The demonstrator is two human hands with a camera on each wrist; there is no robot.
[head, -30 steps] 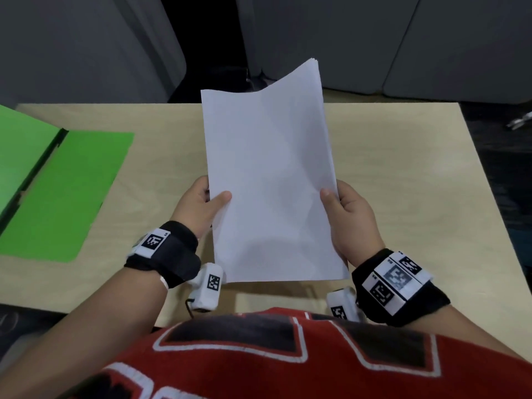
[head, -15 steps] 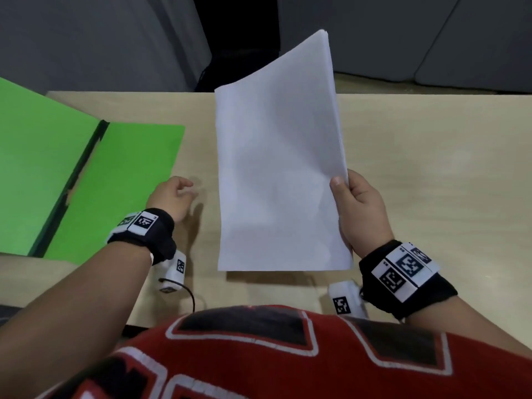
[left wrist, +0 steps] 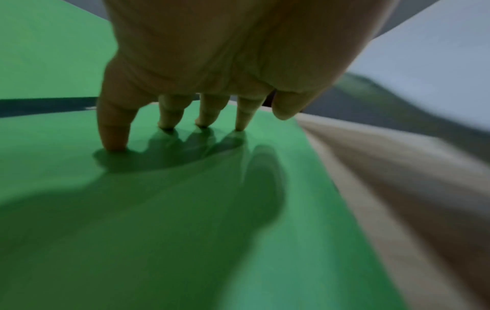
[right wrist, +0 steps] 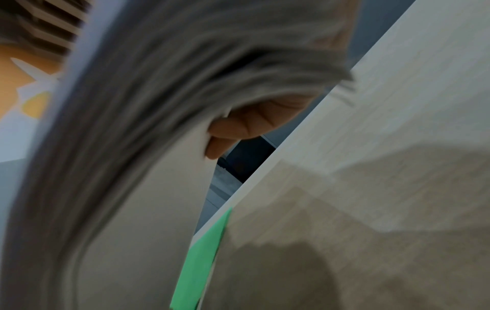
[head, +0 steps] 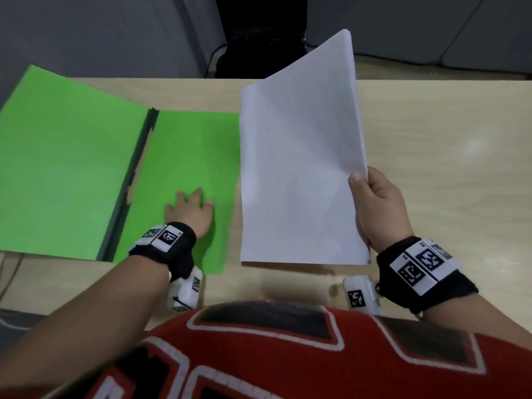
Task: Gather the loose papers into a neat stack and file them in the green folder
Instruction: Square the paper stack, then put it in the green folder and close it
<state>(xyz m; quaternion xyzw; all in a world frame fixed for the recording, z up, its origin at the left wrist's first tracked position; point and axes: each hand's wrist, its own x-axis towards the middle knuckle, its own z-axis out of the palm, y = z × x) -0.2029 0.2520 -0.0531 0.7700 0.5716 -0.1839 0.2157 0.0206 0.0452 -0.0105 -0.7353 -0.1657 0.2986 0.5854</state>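
Observation:
A squared-up stack of white papers (head: pixel 299 168) is held up above the table, tilted, its lower edge near my chest. My right hand (head: pixel 374 205) grips its right edge, thumb on top; the right wrist view shows the fingers (right wrist: pixel 249 123) curled behind the papers (right wrist: pixel 119 167). The green folder (head: pixel 72 168) lies open on the left of the table. My left hand (head: pixel 191 208) rests on the folder's right leaf with straight, spread fingertips (left wrist: pixel 114 140) touching the green folder (left wrist: pixel 185 230). The papers' left edge overlaps that leaf's right edge in the head view.
The light wooden table (head: pixel 446 168) stretches right of the papers. A dark spine strip (head: pixel 126 194) runs between the folder's two leaves. Grey panels and a dark gap with cables stand behind the table's far edge.
My left hand let go of the papers, moved left and came down on the folder's right leaf. The right hand alone now holds the stack. The view has shifted left.

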